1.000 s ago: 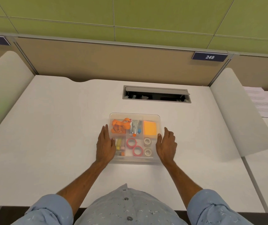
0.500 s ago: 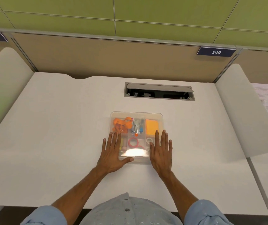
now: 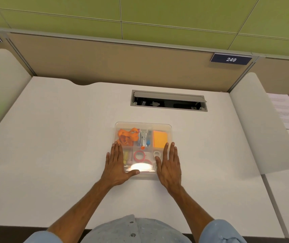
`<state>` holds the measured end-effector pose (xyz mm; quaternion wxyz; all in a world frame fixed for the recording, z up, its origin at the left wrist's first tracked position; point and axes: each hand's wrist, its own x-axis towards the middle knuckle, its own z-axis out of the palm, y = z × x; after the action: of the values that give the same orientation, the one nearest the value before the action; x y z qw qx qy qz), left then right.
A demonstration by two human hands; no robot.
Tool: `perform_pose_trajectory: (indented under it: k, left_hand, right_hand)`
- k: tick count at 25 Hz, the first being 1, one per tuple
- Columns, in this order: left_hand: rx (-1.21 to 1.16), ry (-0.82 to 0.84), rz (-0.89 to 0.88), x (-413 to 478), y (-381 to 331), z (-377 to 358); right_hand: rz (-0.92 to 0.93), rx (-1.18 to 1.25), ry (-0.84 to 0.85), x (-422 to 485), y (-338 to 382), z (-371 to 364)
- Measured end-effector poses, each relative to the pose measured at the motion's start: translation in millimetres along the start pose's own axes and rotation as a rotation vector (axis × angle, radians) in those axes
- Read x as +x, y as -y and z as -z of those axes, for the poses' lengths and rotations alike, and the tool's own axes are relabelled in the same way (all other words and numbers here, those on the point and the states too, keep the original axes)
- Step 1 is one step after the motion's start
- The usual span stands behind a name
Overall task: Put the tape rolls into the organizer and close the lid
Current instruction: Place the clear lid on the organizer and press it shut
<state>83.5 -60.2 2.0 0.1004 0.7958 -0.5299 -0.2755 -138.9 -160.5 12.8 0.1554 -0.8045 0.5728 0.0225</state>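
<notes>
Both palms down flat now! Left hand (image 3: 116,165) spread across the near-left part of the lid (image 3: 161,128), fingers pointing away, thumb swung inward along the near edge. Right hand (image 3: 169,165) laid flat over the near-right part, fingers together and straight, gripping nothing. Pressing, not pinching, on both sides.

Directly under and between the hands: the clear organizer (image 3: 143,176), squarish, near edge running left to right across the desk (image 3: 52,137). Equally close to both hands, one on each near corner, far half of the lid uncovered and lying straight ahead of the fingertips. Probably the snap-down step, with any push still owed going forward toward those far corners.

Tape rolls already inside, seen through the clear plastic: red tape rolls (image 3: 139,155) in the near-middle compartment, white tape rolls (image 3: 157,153) in the near-right one, just beside the right index finger. Bright glare on the lid between the thumbs, hiding part of the nearer rolls.

Against a second ago: hands then cupping the left and right walls of the box, edges on, thumbs up; half a second ago already rolled onto the top. Since then, almost no shift — same flat press, same box position.
</notes>
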Motion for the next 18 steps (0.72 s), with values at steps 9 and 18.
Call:
perform_pose_trajectory:
  k: [9,18]
  left_hand:
    - [-0.023,-0.169,-0.068,5,-9,17]
    - [0.150,-0.206,-0.024,73,-17,51]
  right_hand:
    - [-0.053,0.055,-0.098,10,5,21]
    - [0.108,-0.064,0.021,90,25,52]
